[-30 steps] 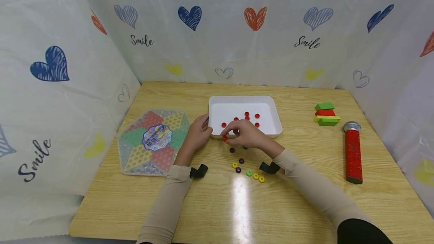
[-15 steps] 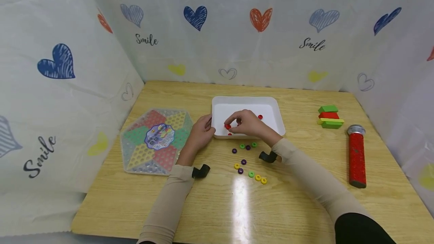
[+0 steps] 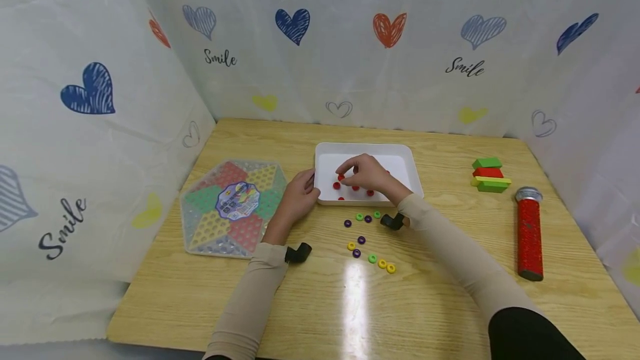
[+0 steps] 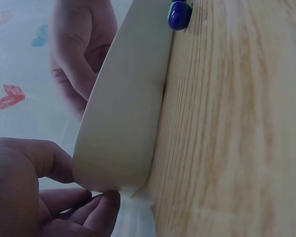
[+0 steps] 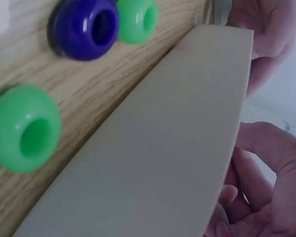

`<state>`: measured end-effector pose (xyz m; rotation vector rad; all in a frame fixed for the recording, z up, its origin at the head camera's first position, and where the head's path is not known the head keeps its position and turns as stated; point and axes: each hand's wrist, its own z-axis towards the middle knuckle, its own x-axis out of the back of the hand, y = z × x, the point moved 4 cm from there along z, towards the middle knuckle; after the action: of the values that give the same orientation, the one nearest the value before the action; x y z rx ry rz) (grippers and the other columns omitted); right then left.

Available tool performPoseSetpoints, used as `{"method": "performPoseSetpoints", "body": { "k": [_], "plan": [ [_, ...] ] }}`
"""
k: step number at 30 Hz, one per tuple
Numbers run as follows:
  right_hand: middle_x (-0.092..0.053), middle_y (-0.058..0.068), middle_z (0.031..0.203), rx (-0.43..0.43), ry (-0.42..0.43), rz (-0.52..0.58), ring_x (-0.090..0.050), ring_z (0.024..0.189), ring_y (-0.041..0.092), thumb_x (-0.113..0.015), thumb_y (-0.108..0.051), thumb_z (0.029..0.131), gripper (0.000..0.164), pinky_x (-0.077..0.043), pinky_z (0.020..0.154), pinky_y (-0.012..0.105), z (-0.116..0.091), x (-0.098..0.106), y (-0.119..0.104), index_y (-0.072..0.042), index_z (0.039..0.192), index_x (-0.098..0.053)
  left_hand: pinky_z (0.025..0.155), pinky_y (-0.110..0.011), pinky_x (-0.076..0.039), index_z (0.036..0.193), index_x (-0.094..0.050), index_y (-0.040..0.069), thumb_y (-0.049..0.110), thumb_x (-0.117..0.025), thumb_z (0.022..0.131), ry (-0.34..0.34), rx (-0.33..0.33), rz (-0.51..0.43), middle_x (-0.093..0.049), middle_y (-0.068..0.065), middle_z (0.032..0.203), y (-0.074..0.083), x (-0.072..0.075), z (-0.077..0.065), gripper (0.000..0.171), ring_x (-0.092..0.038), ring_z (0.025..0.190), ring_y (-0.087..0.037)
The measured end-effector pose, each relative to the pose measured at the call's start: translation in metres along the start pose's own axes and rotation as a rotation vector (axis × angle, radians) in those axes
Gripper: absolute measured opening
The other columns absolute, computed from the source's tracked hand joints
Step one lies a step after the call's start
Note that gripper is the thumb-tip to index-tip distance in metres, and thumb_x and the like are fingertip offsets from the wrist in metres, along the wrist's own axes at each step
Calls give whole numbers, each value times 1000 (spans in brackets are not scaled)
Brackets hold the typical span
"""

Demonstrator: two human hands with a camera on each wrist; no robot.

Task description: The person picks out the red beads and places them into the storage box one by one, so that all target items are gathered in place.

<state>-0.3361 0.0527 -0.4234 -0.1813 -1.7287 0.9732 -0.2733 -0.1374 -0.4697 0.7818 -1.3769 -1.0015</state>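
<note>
A shallow white tray [image 3: 400, 154] stands on the table with several red beads [image 3: 370, 193] in it. My left hand [image 3: 299, 196] grips its near left corner; in the left wrist view, the thumb and fingers [image 4: 108, 207] of that hand meet the tray's end. Over the tray's inside is my right hand [image 3: 367, 173], pinching a red bead [image 3: 341, 177] between thumb and index finger. Another red bead [image 3: 336, 185] lies just below those fingertips. The right wrist view shows the tray's outer wall [image 5: 153, 133] hiding part of the right hand [image 5: 266, 182].
Purple beads [image 3: 356, 253], green beads [image 3: 372, 259] and yellow beads [image 3: 382, 264] lie loose in front of the tray. To the left is a hexagonal board [image 3: 235, 204] under a clear cover. Stacked blocks [image 3: 490, 175] and a red glittery microphone-shaped tube [image 3: 529, 235] are on the right.
My right hand has moved from the tray's front rim, with a red bead pinched, farther in over the tray. My left hand keeps its grip on the corner. The head view has shifted slightly.
</note>
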Motion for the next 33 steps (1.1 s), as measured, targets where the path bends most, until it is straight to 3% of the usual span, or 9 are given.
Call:
{"method": "performPoseSetpoints", "body": {
  "k": [4,13,33],
  "plan": [
    [-77,2,109,-24,14,-12,-54,86,20,-77,-17,86,26,-46,70,29,8,0,4,-14,112,-79,115,-38,-45,154,-39,-1,8,-52,94,-4,-11,1,-43,-17,156,0,1,0,62,-46,144,-28],
    [-76,3,111,-76,37,-17,-56,88,21,-76,-17,86,27,-48,68,28,21,-3,11,-14,113,-79,115,-36,-45,153,-39,-2,7,-52,95,1,-7,14,-45,-17,154,-1,0,1,61,-46,144,-27],
    [-75,5,113,-108,20,-29,-59,87,21,-77,-18,86,28,-50,70,27,25,-7,14,-12,114,-78,115,-37,-45,152,-41,-2,5,-52,94,7,-8,13,-43,-18,155,0,0,1,60,-47,144,-28]
  ]
}}
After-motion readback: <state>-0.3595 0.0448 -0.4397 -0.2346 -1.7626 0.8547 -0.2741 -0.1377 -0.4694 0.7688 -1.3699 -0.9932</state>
